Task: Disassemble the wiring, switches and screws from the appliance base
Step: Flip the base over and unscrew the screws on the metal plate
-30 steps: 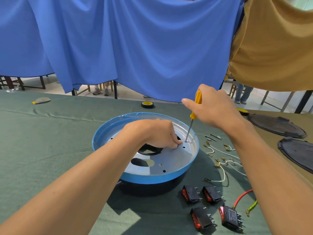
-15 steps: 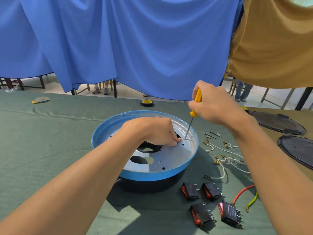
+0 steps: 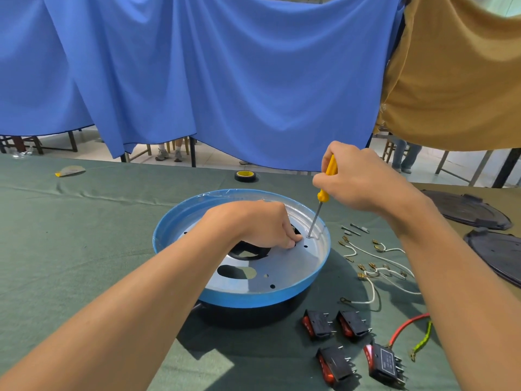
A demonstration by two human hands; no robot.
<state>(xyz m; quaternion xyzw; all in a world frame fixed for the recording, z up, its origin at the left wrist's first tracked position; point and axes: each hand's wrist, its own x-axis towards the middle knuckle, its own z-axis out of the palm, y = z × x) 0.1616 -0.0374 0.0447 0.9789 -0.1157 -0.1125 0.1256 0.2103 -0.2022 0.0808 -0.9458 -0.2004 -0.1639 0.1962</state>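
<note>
The right hand [image 3: 363, 182] grips the screwdriver [image 3: 327, 179], tip on a screw [image 3: 309, 236] in the base [image 3: 282, 299], just beside the left hand [image 3: 262, 227], fingers curled, its hold unclear; small and slippery, the screw likely needs pinching by its head.

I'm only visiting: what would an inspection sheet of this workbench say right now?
Surface: green cloth, wrinkled.
Job's things: blue-rimmed appliance base; yellow screwdriver, tip on its metal plate; four black switches lying in front.
Clutter: tape roll; two dark covers at right.
Grips: left hand, fingertips on the plate by the tip; right hand grips the screwdriver.
Cables: white wires and a red-green lead, loose on the cloth.
Surroundings: blue drape, tan drape, chair legs behind.
</note>
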